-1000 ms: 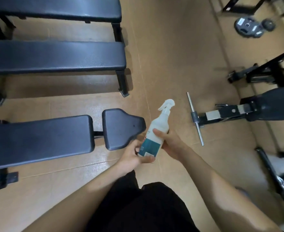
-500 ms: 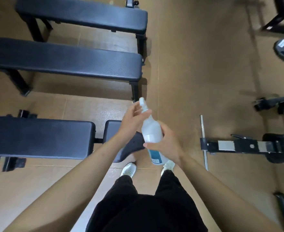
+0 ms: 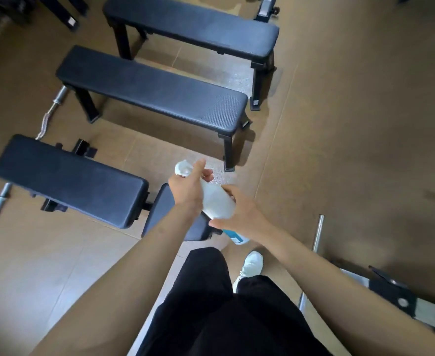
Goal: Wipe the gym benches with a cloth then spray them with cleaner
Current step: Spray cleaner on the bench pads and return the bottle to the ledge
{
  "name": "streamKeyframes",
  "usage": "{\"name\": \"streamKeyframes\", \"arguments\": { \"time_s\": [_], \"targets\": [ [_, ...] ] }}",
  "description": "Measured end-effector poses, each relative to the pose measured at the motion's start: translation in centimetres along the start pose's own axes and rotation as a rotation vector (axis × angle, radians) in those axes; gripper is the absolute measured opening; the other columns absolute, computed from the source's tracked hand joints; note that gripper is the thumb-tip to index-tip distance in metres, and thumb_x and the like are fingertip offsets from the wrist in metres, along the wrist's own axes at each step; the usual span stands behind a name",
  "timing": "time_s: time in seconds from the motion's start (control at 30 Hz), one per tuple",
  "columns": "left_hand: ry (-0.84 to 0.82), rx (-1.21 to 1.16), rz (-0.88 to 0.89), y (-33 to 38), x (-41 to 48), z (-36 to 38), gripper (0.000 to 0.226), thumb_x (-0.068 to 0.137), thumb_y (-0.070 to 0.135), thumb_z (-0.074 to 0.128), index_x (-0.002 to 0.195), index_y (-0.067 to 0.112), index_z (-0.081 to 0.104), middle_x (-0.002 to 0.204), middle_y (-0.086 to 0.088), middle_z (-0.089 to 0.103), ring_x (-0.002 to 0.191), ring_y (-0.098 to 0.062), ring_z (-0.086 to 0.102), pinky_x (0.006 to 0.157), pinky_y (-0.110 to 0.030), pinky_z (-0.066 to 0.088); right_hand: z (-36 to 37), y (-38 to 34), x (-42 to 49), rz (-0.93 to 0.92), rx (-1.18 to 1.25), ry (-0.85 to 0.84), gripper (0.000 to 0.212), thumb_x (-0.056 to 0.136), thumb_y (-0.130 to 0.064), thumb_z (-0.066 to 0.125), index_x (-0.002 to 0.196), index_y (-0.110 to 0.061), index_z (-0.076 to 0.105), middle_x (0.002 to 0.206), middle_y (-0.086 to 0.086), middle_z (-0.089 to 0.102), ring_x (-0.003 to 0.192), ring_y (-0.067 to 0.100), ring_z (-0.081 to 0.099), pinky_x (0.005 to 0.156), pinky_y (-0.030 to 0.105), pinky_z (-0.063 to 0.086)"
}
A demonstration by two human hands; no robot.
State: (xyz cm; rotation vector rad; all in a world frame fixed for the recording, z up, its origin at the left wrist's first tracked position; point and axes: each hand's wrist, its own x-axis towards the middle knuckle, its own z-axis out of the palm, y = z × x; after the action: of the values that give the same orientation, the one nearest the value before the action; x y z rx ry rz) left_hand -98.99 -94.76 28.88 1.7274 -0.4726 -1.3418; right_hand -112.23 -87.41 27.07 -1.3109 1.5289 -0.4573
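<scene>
Left hand (image 3: 186,190): curled round the neck of the spray bottle (image 3: 217,202), just under its nozzle head. Right hand (image 3: 242,217): grips the bottle's body; bottle tilted between both, over the seat end of the nearest bench (image 3: 70,178). Cloth: none in view, so wiping is probably finished. Spraying: seemingly pending for nearest, middle bench (image 3: 154,91) and far bench (image 3: 193,24).

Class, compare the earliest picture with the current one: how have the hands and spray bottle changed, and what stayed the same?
The left hand moved from the base of the spray bottle up to its neck, under the trigger head. The bottle's top swung from leaning right to leaning left, toward the benches. The right hand still grips the bottle's body; the benches stand untouched.
</scene>
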Motion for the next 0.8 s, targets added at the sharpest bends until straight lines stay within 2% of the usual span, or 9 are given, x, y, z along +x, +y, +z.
{"name": "streamKeyframes", "arguments": {
  "time_s": [0.07,0.13,0.23,0.33,0.4,0.47,0.6,0.7,0.8],
  "targets": [
    [0.018,-0.029,-0.008,0.5,0.3,1.4,0.021,0.084,0.019,0.080,0.072,0.008,0.066,0.073,-0.011,0.075,0.063,-0.022,0.069,0.074,-0.044,0.061,-2.3,1.6,0.6,0.018,-0.006,-0.094,0.083,0.062,-0.050,0.088,0.132,-0.039,0.043,0.122,-0.016,0.056,0.110,0.013,0.059,0.097,0.038,0.053],
    [0.011,-0.041,-0.012,1.1,0.9,2.8,0.019,0.077,0.019,0.083,0.069,0.011,0.068,0.078,-0.011,0.076,0.062,-0.022,0.069,0.070,-0.043,0.060,-4.2,3.2,1.2,0.077,0.023,-0.154,0.075,0.059,-0.057,0.086,0.123,-0.038,0.051,0.115,-0.015,0.061,0.106,0.011,0.062,0.095,0.040,0.057],
    [-0.022,-0.055,-0.006,1.8,2.2,5.0,0.022,0.070,0.020,0.088,0.077,0.015,0.067,0.082,-0.010,0.071,0.068,-0.025,0.072,0.070,-0.045,0.058,-5.9,4.7,2.3,0.111,0.135,-0.127,0.056,0.065,-0.050,0.087,0.111,-0.033,0.060,0.102,-0.008,0.066,0.096,0.012,0.066,0.085,0.038,0.060],
    [-0.107,0.019,0.100,1.6,4.0,7.2,0.035,0.068,0.024,0.087,0.098,0.013,0.070,0.095,-0.007,0.071,0.081,-0.022,0.070,0.076,-0.044,0.059,-7.4,4.5,4.2,0.111,0.197,-0.083,0.051,0.073,-0.041,0.086,0.115,-0.033,0.059,0.103,-0.010,0.064,0.098,0.011,0.065,0.084,0.031,0.061],
    [-0.104,0.089,0.145,1.8,5.4,8.7,0.047,0.066,0.024,0.083,0.107,0.007,0.066,0.095,-0.004,0.070,0.080,-0.018,0.067,0.070,-0.035,0.058,-8.7,4.1,5.9,0.107,0.179,-0.073,0.051,0.075,-0.041,0.086,0.117,-0.035,0.057,0.105,-0.012,0.062,0.101,0.009,0.063,0.084,0.026,0.060],
    [-0.080,0.119,0.152,2.2,7.4,10.2,0.042,0.068,0.019,0.079,0.105,0.004,0.065,0.090,-0.002,0.071,0.078,-0.016,0.067,0.068,-0.032,0.056,-10.6,3.4,8.0,0.105,0.133,-0.079,0.052,0.076,-0.042,0.085,0.117,-0.037,0.054,0.107,-0.017,0.060,0.102,0.006,0.061,0.080,0.017,0.057],
    [0.015,0.048,0.036,4.1,10.9,12.9,0.037,0.062,0.021,0.079,0.094,0.009,0.064,0.082,-0.005,0.071,0.075,-0.020,0.069,0.066,-0.033,0.056,-14.5,1.4,12.6,0.085,0.045,-0.101,0.051,0.078,-0.036,0.086,0.115,-0.034,0.050,0.101,-0.024,0.053,0.097,0.002,0.058,0.067,-0.001,0.046],
    [0.062,0.007,0.076,5.8,13.0,15.2,0.028,0.070,0.013,0.084,0.091,0.016,0.065,0.087,-0.003,0.072,0.074,-0.012,0.069,0.067,-0.029,0.056,-17.0,0.1,16.0,0.074,0.062,-0.127,0.048,0.077,-0.034,0.087,0.112,-0.034,0.054,0.103,-0.017,0.057,0.099,0.006,0.059,0.066,0.001,0.047],
    [0.032,0.035,0.132,6.9,14.7,17.3,0.038,0.079,0.013,0.083,0.109,0.018,0.061,0.095,0.010,0.072,0.079,-0.001,0.070,0.070,-0.023,0.058,-18.6,-0.5,19.0,0.098,0.134,-0.175,0.036,0.081,-0.029,0.084,0.104,-0.033,0.056,0.098,-0.014,0.059,0.093,0.008,0.060,0.065,0.006,0.050]
  ]
}}
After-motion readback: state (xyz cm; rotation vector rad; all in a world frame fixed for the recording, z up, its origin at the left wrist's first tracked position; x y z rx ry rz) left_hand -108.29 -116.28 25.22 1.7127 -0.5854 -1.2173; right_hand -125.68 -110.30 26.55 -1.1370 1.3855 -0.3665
